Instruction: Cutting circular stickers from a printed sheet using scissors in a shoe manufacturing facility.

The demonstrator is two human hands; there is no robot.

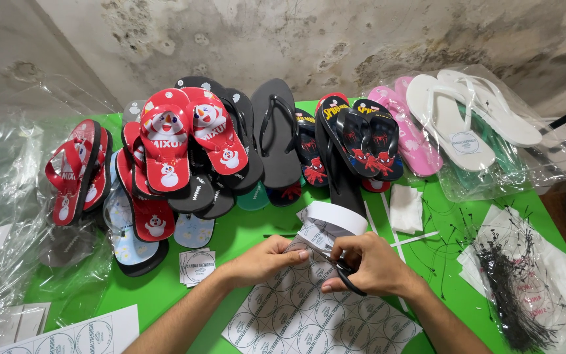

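Label sheet long axis toward sandals; left hand pinches edge, right hand closed around scissors

Both bare forearms enter from the bottom edge and converge toward the centre. The left hand comes in from 7 o'clock, palm down, fingers stretched flat toward 3 o'clock, thumb tucked beneath. The right hand comes in from 5 o'clock, its grip curled closed, knuckles raised, thumb pointing toward 9 o'clock. The fingertips of the two hands nearly meet.
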